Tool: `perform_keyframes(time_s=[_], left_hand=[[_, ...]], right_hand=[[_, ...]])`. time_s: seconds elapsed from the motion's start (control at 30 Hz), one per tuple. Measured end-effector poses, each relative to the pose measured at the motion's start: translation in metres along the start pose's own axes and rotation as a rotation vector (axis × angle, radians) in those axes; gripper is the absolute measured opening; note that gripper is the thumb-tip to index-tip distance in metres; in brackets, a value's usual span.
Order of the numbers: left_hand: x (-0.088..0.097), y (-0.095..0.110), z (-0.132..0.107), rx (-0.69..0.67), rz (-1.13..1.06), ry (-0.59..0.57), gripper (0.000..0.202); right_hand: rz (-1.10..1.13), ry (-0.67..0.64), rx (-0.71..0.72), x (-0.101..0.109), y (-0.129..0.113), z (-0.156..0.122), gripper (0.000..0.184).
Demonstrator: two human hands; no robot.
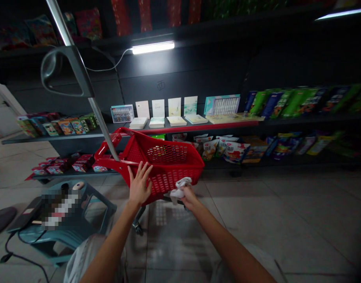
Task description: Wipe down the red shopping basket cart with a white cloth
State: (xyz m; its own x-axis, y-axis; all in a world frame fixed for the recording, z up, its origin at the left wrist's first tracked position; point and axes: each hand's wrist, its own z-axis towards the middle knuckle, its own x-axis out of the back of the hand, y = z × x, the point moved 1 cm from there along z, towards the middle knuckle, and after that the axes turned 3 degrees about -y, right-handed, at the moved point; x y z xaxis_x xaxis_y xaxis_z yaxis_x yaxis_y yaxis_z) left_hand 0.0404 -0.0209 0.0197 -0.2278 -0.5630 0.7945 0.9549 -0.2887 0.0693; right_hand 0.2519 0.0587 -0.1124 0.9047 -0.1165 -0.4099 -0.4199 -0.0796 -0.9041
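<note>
Two legs in pale trousers (94, 251) show at the bottom edge of the frame, with both forearms reaching up from there toward the center. To their left, a blue-green plastic stool (106, 208) stands in the lower left, bearing a dark flat object (25, 214) and a pixelated patch; a black cable (5, 258) trails below.

The left hand (140, 187), just left of center, has its fingers spread and extended, laid against the upper side of a red plastic shopping cart (174, 169); it grips nothing. The right hand (189, 197), right of it and slightly lower, is closed around a bunched white cloth (178, 190), which lies over the low right part of the cart's slotted wall; whether it presses on the plastic I cannot tell.

The cart stands upright in the middle of the frame on tiled floor, its handle end to the left. A metal pole (101, 114) slants from that end to the upper left, carrying a gray loop handle (86, 74).

Behind, dark shelving (180, 74) spans the frame: small boxes (71, 126) at left, upright booklets (175, 107) at center, green and blue bags (295, 103) at right. A lit tube lamp (153, 47) hangs above the booklets.
</note>
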Motion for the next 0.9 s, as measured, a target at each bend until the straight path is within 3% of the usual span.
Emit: perform_keyframes(time_s=[0.13,0.2,0.27,0.37,0.53,0.6,0.77,0.9], left_hand=[[-0.001,0.009,0.012,0.099,0.059,0.006,0.061],[-0.001,0.013,0.019,0.141,0.099,0.002,0.061],[-0.001,0.015,0.024,0.170,0.121,-0.011,0.059],[-0.002,0.012,0.027,0.193,0.098,-0.030,0.048],[-0.001,0.003,0.027,0.158,-0.006,-0.069,0.045],[0.000,0.001,0.027,0.148,-0.046,-0.082,0.042],[0.001,-0.007,0.024,0.172,-0.092,-0.032,0.031],[0.002,-0.016,0.021,0.166,-0.115,0.005,0.026]], right_hand=[[0.182,-0.162,-0.276,-0.038,0.019,-0.022,0.039],[0.253,-0.140,-0.239,-0.042,0.011,-0.021,0.036],[0.297,-0.030,-0.104,-0.032,-0.008,-0.010,0.034],[0.338,0.224,0.060,0.004,-0.045,0.013,0.034],[0.321,0.464,0.176,0.059,-0.083,0.038,0.026],[0.309,0.470,0.137,0.071,-0.086,0.039,0.025],[0.287,0.279,-0.010,0.084,-0.086,0.031,0.025],[0.246,0.270,-0.042,0.091,-0.090,0.026,0.012]])
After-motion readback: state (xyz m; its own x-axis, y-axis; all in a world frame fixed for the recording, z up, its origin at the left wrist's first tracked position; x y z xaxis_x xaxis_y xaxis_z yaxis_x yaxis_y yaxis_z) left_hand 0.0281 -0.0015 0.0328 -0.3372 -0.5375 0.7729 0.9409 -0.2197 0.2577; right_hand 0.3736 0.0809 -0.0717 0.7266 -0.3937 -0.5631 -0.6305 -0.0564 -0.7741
